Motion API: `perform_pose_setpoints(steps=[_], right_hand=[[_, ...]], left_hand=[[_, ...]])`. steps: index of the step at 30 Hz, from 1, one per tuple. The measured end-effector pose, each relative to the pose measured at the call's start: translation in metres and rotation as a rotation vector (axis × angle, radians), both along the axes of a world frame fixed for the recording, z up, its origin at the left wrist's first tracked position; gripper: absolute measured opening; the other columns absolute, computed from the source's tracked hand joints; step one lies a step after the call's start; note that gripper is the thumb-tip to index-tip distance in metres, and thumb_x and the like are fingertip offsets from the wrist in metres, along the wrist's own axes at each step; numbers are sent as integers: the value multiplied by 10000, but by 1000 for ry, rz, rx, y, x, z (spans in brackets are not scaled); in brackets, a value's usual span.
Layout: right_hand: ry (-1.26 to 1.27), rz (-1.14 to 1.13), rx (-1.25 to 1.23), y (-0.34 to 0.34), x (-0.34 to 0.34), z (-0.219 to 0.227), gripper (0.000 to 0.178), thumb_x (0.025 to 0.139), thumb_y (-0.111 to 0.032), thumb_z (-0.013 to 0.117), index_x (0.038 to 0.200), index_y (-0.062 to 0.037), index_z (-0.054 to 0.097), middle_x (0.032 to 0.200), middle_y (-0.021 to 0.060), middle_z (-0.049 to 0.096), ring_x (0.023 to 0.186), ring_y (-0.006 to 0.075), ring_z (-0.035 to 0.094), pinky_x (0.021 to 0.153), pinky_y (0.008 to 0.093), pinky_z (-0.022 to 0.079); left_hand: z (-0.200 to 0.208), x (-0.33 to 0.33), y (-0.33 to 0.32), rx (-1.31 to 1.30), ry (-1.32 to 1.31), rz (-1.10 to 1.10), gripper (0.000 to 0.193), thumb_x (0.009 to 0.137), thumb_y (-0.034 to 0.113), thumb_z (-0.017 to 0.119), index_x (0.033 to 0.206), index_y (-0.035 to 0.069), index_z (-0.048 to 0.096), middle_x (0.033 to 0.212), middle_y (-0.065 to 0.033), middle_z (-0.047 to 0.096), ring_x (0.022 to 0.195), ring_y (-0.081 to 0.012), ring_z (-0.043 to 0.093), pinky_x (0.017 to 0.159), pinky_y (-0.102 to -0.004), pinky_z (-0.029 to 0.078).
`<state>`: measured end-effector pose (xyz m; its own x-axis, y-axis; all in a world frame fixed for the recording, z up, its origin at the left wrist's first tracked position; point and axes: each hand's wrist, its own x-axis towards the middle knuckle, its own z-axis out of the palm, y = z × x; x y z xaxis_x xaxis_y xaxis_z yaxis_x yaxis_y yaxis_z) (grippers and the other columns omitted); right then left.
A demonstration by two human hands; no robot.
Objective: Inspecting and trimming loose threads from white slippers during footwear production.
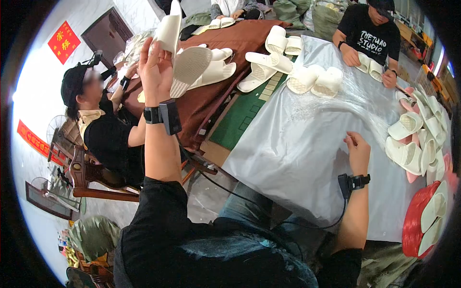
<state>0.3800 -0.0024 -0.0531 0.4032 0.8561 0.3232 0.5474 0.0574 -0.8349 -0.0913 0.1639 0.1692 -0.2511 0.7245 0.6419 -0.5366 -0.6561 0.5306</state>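
My left hand (156,72) is raised over the brown-covered table, its fingers closed against a pair of off-white slippers. One slipper (169,33) stands nearly upright with its strap at my fingers; the other slipper (191,69) hangs beside the palm with its patterned sole showing. Low over the silver-grey sheet (288,158), my right hand (357,149) has loosely bent fingers and nothing visible in it. Farther up that sheet, a pair of off-white slippers (317,80) lies side by side, nearest to the right hand's far left.
Slippers (213,69) lie on the brown cloth (197,113); more slippers (264,67) sit by a green mat (240,120). At right are a slipper pile (415,137) and a red bundle (415,221). Co-workers sit left, far right and far back. A cable (249,198) links my wristbands.
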Motion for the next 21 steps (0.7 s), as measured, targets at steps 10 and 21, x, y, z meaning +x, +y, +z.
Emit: perform_pose_setpoints(steps=[10, 21], right_hand=[[278, 81, 63, 7, 2, -9, 294, 908, -180, 607, 1142, -5, 635, 865, 99, 698, 829, 143, 649, 763, 275, 494], [1284, 213, 283, 1, 44, -26, 251, 917, -231, 609, 1065, -28, 604, 922, 133, 663, 743, 201, 630, 678, 364, 545]], left_hand=[[-48, 154, -94, -326, 185, -650, 200, 914, 22, 607, 1106, 74, 591, 936, -46, 649, 835, -130, 612, 722, -280, 504], [-174, 296, -166, -735, 591, -1095, 404, 917, 28, 599, 1305, 72, 496, 1071, -78, 604, 978, -150, 587, 876, -283, 497]])
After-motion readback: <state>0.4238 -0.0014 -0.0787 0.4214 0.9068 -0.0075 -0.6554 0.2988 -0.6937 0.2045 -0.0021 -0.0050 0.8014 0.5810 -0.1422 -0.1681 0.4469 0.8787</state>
